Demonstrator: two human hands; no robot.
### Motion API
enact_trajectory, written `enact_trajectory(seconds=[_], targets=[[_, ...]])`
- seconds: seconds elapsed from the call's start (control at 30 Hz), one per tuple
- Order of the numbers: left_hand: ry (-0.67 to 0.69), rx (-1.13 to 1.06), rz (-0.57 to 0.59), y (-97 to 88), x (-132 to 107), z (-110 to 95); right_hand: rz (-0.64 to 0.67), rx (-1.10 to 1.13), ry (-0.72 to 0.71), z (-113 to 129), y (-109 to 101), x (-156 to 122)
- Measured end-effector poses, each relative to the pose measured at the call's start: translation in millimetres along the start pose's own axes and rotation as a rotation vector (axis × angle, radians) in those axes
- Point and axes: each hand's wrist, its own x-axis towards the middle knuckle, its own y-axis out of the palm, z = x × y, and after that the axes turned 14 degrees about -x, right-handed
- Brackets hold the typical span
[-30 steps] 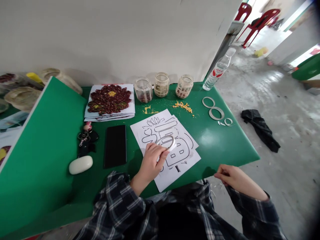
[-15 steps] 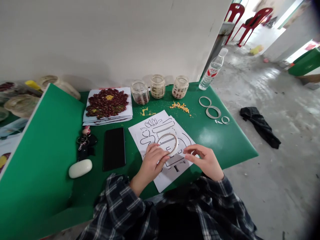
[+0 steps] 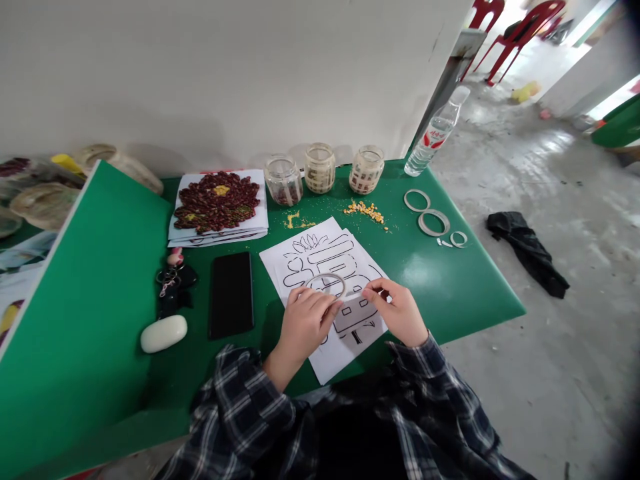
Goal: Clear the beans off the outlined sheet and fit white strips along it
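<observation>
My left hand (image 3: 306, 323) grips a thin roll of tape (image 3: 343, 284), tilted above the drawing sheets. From the roll a short pale strip of tape (image 3: 353, 295) stretches across to my right hand (image 3: 399, 312), whose thumb and forefinger pinch its end. Beneath both hands lie white paper sheets (image 3: 325, 360) with a black line drawing, partly covered by my fingers. More tape rolls (image 3: 434, 223) rest on the right of the table, beside small white scraps (image 3: 444, 243).
Three glass jars (image 3: 284, 181) stand along the wall, with corn kernels (image 3: 365, 211) in front. A water bottle (image 3: 434, 137) stands at the back right. On the left are a seed-flower picture (image 3: 217, 203), a phone (image 3: 231, 295), keys (image 3: 170, 283) and a white case (image 3: 164, 333).
My right hand has moved left toward the roll and now pinches a strip of tape. The roll has tilted flatter in my left hand. The view has shifted slightly.
</observation>
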Motion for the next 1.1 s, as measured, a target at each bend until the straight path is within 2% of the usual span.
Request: enact_trajectory(seconds=[0.13, 0.33, 0.63, 1.1], targets=[[-0.037, 0.17, 0.024, 8.9, -1.8, -0.3, -0.021, -0.116, 0.014, -13.9, 18.6, 7.9], [-0.049, 0.294, 0.083, 23.1, -3.5, -0.1, -0.041, -0.31, -0.01, -24.8, 37.9, 14.9], [-0.084, 0.322, 0.112, 27.7, -0.7, 3.0, -0.05, -0.457, -0.076, -20.5, 44.4, 14.6], [-0.098, 0.308, 0.184, 28.3, 8.5, 2.6, -0.105, -0.5, -0.132, -24.6, 48.8, 13.3]])
